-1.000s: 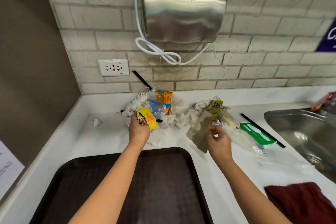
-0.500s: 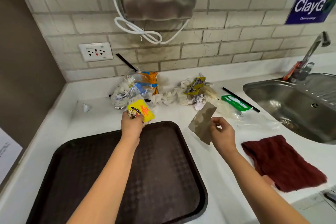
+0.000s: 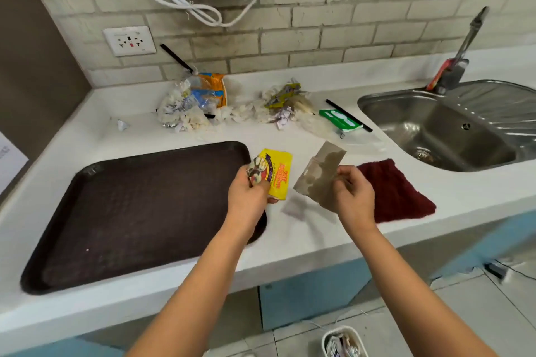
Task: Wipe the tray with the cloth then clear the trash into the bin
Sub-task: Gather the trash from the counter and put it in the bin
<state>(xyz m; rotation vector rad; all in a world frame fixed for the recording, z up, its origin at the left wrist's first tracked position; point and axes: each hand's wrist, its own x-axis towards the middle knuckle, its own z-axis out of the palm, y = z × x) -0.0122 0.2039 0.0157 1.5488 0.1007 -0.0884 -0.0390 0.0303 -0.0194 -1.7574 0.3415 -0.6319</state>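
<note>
A dark brown tray [image 3: 121, 211] lies on the white counter at the left. My left hand [image 3: 248, 197] grips a yellow wrapper [image 3: 280, 174] above the tray's right edge. My right hand [image 3: 352, 194] pinches a stained brown paper scrap [image 3: 320, 175] beside it. A dark red cloth [image 3: 397, 191] lies flat on the counter just right of my right hand. More trash sits by the wall: a pile of crumpled wrappers and tissue [image 3: 194, 104] and a second pile [image 3: 282, 104]. A small white bin [image 3: 343, 342] with trash in it stands on the floor below.
A green packet [image 3: 339, 120] and a black straw [image 3: 348, 114] lie near the steel sink [image 3: 452, 127] at the right. A tap [image 3: 464, 46] rises behind it. A wall socket [image 3: 129, 40], a looped white cord [image 3: 200, 9] and another black straw [image 3: 177, 58] are at the back wall.
Both hands have pulled back from the trash piles toward the counter's front edge, carrying the yellow wrapper and the brown paper. The view has tilted down, showing the floor and the bin.
</note>
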